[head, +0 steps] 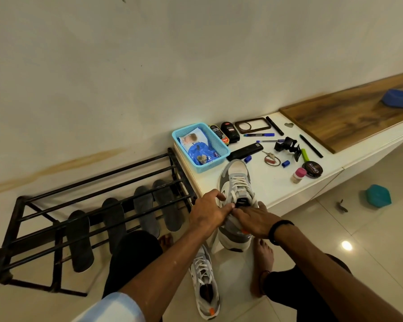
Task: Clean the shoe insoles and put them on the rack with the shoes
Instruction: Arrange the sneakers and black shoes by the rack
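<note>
I have a grey and white sneaker point(236, 196) standing on the near edge of the white cabinet top point(286, 182), its heel hanging over that edge toward me. My left hand point(211, 211) grips the left side of the collar, fingers curled over the laces, and my right hand point(251, 220) holds the heel side, fingertips pinching at the shoe's opening. I judge this to be the insole-pulling step, though I cannot tell whether an insole is inside. Four dark insoles point(116, 226) already lean across the bars of the black rack point(96, 201), toward its right end. The second sneaker point(205, 284) lies on the floor between my feet. Next, I'd steady the shoe with the left hand and work the right fingers deeper to lift the insole's heel.
</note>
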`<state>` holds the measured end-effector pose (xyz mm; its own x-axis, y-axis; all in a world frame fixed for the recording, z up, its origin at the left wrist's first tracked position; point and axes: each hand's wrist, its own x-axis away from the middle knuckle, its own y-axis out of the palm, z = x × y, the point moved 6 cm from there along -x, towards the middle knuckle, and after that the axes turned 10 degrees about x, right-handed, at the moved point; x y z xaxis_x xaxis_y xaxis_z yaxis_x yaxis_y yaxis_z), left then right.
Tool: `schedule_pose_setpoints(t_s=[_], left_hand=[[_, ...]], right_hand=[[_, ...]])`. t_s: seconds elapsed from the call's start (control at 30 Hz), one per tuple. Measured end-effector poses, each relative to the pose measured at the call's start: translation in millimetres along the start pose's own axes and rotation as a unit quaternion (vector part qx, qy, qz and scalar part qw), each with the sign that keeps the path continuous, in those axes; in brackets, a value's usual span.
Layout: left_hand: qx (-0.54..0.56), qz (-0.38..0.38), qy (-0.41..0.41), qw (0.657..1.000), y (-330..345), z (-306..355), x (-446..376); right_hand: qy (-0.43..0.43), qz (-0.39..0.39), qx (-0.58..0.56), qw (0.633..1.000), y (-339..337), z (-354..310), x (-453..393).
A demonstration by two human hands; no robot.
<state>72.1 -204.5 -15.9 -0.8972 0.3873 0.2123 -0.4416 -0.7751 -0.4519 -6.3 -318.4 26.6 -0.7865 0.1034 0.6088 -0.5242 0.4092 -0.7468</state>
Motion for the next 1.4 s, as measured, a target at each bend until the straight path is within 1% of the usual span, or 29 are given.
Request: schedule_pose_setpoints(t_s=[0.1,0.2,0.27,0.33,0.37,0.47,0.5,0.53,0.63,0.73,0.8,0.93,1.1,1.13,1.27,1.33,1.4], left_hand=[[-0.008,-0.001,-0.007,1.000,-1.1,-0.9,-2.1],[-0.017,0.003,-0.014,1.000,-0.1,-3.0,-2.7],[-0.015,0.009,-0.013,1.000,0.1,-4.3,-2.4],[-0.016,0.012,-0.011,1.000,0.8,-4.7,-2.4],[-0.016,0.012,-0.011,1.000,2.1,-5.0,-2.2],[-0.006,0.021,-0.010,1.000,2.9,-7.3,-1.6],[-0.001,0.023,-0.011,1.000,2.6,-8.2,-1.3],[0.005,0.024,-0.011,1.000,2.9,-10.1,-1.2],[0.019,0.024,-0.013,0.999,6.0,-12.7,-1.6],[0.030,0.028,-0.015,0.999,8.6,-14.1,-3.1],[0.036,0.027,-0.016,0.999,8.5,-13.7,-2.7],[0.029,0.030,-0.015,0.999,8.2,-13.5,-2.2],[0.019,0.033,-0.010,0.999,9.1,-13.5,-4.3],[0.018,0.029,-0.012,0.999,9.7,-14.1,-5.1],[0.007,0.010,-0.022,1.000,10.4,-16.3,-9.4],[0.006,0.006,-0.025,1.000,9.2,-16.8,-11.4],[0.011,-0.001,-0.026,1.000,8.4,-15.9,-12.1]], right_hand=[[-0.002,0.031,0.004,1.000,3.8,6.8,-9.2],[0.019,0.087,0.001,0.996,3.4,12.7,-17.9],[0.014,0.079,0.021,0.997,7.5,10.6,-19.6],[0.002,0.064,0.015,0.998,11.7,9.2,-19.4],[0.000,0.078,0.022,0.997,10.5,8.8,-17.1],[0.009,0.167,0.066,0.984,5.3,9.9,-12.8],[0.011,0.177,0.071,0.982,6.3,9.9,-12.9],[0.013,0.171,0.072,0.983,9.8,11.0,-14.6],[0.009,0.118,0.014,0.993,14.7,11.6,-19.3],[0.011,0.097,-0.018,0.995,11.7,12.5,-24.1],[0.000,0.090,-0.017,0.996,10.9,8.8,-23.4],[-0.008,0.114,0.000,0.993,18.6,10.1,-16.8],[-0.010,0.093,-0.018,0.995,17.4,13.9,-13.3],[-0.012,0.085,-0.005,0.996,13.9,12.4,-17.3],[0.008,0.066,0.060,0.996,12.2,12.1,-43.1],[0.036,0.074,0.073,0.994,18.7,20.5,-55.9],[0.045,0.065,0.061,0.995,19.1,23.4,-61.5]])
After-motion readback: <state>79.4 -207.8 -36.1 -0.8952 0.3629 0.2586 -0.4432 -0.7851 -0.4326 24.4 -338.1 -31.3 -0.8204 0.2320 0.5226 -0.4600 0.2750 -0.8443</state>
